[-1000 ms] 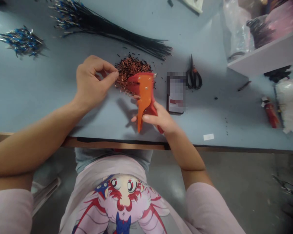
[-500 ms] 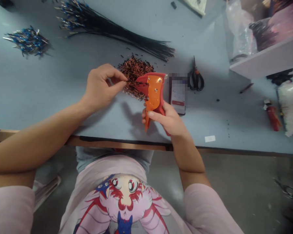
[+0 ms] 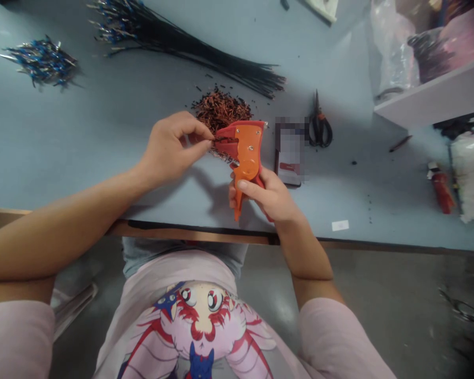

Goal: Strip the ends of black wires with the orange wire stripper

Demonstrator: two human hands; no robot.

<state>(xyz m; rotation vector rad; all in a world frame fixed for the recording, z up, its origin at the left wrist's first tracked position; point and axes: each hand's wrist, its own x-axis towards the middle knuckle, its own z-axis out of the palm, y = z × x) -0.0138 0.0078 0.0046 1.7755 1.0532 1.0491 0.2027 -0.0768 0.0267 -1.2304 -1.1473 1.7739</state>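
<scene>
Orange-and-red pistol-shaped hand tool (image 3: 248, 147): is sitting in the person's grasp above the near side of the pale blue tabletop (image 3: 102, 116), between the body and a loose heap of copper-and-black wire scraps (image 3: 223, 108), covering part of that heap from this angle.
Tool's direction: the notched red mouth is facing left, while the orange lever and red grip are pointing toward the person and the table's near edge.
Tool's long axis: is running nearly straight away from the person, handles nearest, head farthest.
Right hand (image 3: 276, 196): is wrapping around the handles, thumb lying across the orange lever.
Left hand (image 3: 177, 145): is pinching, thumb and forefinger meeting on a thin dark strand (image 3: 218, 139) at the tool's mouth; fine detail is too small to tell.
Long bundle of black wires (image 3: 201, 50): is lying beyond the scraps, its long axis slanting from blue-and-silver ends at far left to dark ends nearer right.
Small pile of blue-and-silver pieces (image 3: 43, 60): is resting well apart at far left.
Black smartphone with a partly blurred screen (image 3: 289, 150): is lying just right of the tool, long axis pointing away from the person.
Black-handled pointed cutters (image 3: 320, 129): are lying beside the phone, tip pointing away.
</scene>
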